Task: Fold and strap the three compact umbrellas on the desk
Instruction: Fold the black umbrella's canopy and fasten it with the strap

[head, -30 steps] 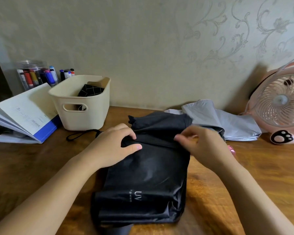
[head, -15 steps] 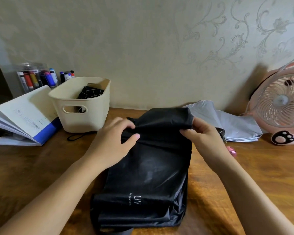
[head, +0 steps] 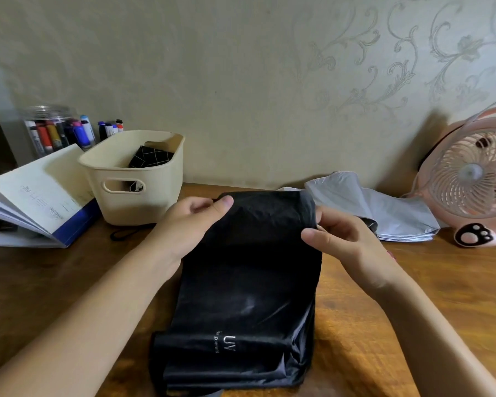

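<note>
A black compact umbrella [head: 246,285] with white "UV" lettering lies lengthwise on the wooden desk [head: 55,282], its canopy spread flat. My left hand [head: 189,222] pinches the far left corner of the black fabric. My right hand [head: 341,239] grips the far right corner. A grey-silver umbrella [head: 384,207] lies loosely unfolded behind, at the back right. A black umbrella with a white grid pattern [head: 151,159] sits inside the cream basket [head: 132,202].
An open book with a blue cover [head: 38,196] lies at the left. A jar of markers [head: 55,133] stands behind it. A pink desk fan [head: 473,179] stands at the right edge. A black cord [head: 123,233] lies in front of the basket.
Both hands have pulled the top edge of the black canopy up and apart, smoothing the fabric flat. The folds near the top have gone.
</note>
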